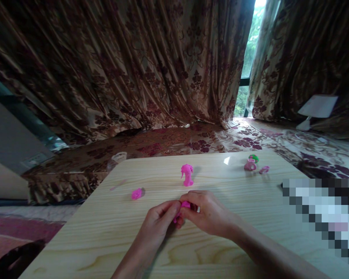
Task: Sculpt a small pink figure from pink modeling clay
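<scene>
My left hand (pixel 160 220) and my right hand (pixel 207 214) meet over the middle of the table. Between their closed fingertips they pinch a small piece of bright pink modelling clay (pixel 185 204), partly hidden by the fingers. A bit of the same pink hangs below the left thumb. Just beyond the hands, a pink clay figure (pixel 187 176) stands upright, with a wide top and strands down its side. To the left lies a rough pink clay lump (pixel 136 193), apart from both hands.
At the table's far right are a small pink cup-like object (pixel 250 164), a green piece (pixel 254 157) and a smaller pink ring-like piece (pixel 264 169). A pale wood-grain table (pixel 104 240) bears everything. Behind are a cloth-covered ledge, patterned curtains and a white lamp (pixel 318 106).
</scene>
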Available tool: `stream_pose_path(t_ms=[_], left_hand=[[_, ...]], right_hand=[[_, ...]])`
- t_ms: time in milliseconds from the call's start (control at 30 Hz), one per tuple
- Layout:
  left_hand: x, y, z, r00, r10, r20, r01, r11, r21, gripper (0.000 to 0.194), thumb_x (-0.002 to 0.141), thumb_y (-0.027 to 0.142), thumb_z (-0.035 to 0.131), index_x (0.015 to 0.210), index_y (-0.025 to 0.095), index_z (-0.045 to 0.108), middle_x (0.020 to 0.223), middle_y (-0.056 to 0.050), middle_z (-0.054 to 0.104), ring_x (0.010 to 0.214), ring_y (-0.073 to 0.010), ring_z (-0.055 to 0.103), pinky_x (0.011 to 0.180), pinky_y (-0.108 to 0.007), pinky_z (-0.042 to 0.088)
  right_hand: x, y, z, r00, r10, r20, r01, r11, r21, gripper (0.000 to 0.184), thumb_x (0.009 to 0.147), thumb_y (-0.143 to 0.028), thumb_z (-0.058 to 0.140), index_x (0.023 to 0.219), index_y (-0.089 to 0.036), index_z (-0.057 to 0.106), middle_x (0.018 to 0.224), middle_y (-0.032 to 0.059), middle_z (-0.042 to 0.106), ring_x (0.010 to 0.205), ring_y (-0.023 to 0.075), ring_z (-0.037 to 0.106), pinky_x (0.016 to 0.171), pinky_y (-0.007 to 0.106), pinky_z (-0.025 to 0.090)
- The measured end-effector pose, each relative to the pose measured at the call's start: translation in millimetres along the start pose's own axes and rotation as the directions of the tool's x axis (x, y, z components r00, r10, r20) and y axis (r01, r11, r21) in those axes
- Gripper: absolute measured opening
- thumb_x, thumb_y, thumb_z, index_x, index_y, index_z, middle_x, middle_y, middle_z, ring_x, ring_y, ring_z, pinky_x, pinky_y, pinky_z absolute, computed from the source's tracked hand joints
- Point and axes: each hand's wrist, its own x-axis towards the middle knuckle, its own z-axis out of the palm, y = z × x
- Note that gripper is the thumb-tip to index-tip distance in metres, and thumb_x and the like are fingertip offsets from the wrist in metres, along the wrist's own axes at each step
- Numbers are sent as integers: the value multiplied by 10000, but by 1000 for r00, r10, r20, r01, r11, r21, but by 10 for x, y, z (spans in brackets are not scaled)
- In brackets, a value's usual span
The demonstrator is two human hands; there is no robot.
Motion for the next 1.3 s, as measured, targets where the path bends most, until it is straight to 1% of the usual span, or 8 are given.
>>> stream_pose_path(t_ms=[200, 333, 533, 800, 933, 1033, 1167, 1300], left_hand=[[-1, 6, 12, 996, 0, -93, -2, 1000, -17, 275, 762, 372, 603, 913, 156, 683, 763, -66, 636, 675, -139, 515, 630, -244, 390], [-10, -18, 0, 1000, 18, -20, -17, 999, 43, 286, 813, 386, 536, 839, 146, 689, 671, -47, 597, 650, -134, 496, 630, -247, 377], [-6, -14, 10, 1000, 9, 0, -9, 997, 72, 302, 832, 392, 507, 705, 144, 627, 630, -23, 556, 633, -124, 481, 622, -246, 354], [4, 46, 51, 996, 67, -60, -62, 995, 80, 264, 805, 361, 551, 687, 137, 627, 619, -17, 557, 633, -119, 474, 634, -240, 346], [11, 55, 25, 997, 42, -66, -35, 994, 104, 221, 767, 343, 598, 714, 135, 652, 650, -22, 576, 642, -119, 481, 628, -230, 348], [-7, 45, 12, 994, 42, -96, -36, 997, 71, 252, 789, 355, 562, 696, 133, 639, 639, -28, 579, 627, -122, 483, 617, -236, 349], [-35, 28, 10, 996, 46, -77, -42, 998, 48, 325, 837, 376, 488, 653, 135, 606, 592, -25, 559, 601, -122, 476, 609, -242, 344], [-36, 22, 8, 999, 32, 37, -33, 999, 30, 365, 866, 391, 436, 630, 141, 560, 595, -18, 544, 603, -121, 480, 617, -247, 352]], right_hand=[[-5, 40, -24, 998, 54, -29, -55, 996, -66, 391, 774, -344, 624, 1141, -227, 560, 850, 16, 651, 752, 144, 589, 697, 248, 442], [1, 37, -42, 999, -50, 0, 50, 992, -116, 164, 827, -334, 568, 881, -202, 649, 769, 12, 629, 744, 128, 564, 698, 228, 420], [-9, 18, -8, 999, -26, -29, 23, 996, -89, 123, 819, -199, 542, 752, -181, 643, 723, 6, 626, 678, 112, 551, 675, 221, 412], [-5, 118, 68, 972, 234, 37, -233, 918, 322, 141, 808, -201, 508, 771, -165, 639, 687, -9, 650, 613, 96, 554, 549, 186, 404], [21, 190, 87, 955, 297, -17, -271, 892, 362, 136, 804, -224, 523, 762, -146, 627, 690, -1, 639, 626, 95, 550, 556, 185, 406], [19, 186, -2, 970, 238, 44, -239, 914, 327, 189, 813, -278, 544, 929, -150, 622, 696, -2, 630, 610, 96, 544, 555, 197, 418], [0, 139, -90, 993, 94, 75, -108, 975, 196, 537, 751, -343, 650, 1245, -204, 488, 863, 23, 647, 724, 131, 582, 655, 245, 467], [0, 107, -57, 996, -92, -4, 92, 996, 16, 275, 799, -247, 602, 1070, -205, 625, 970, 48, 619, 887, 149, 566, 818, 270, 439]])
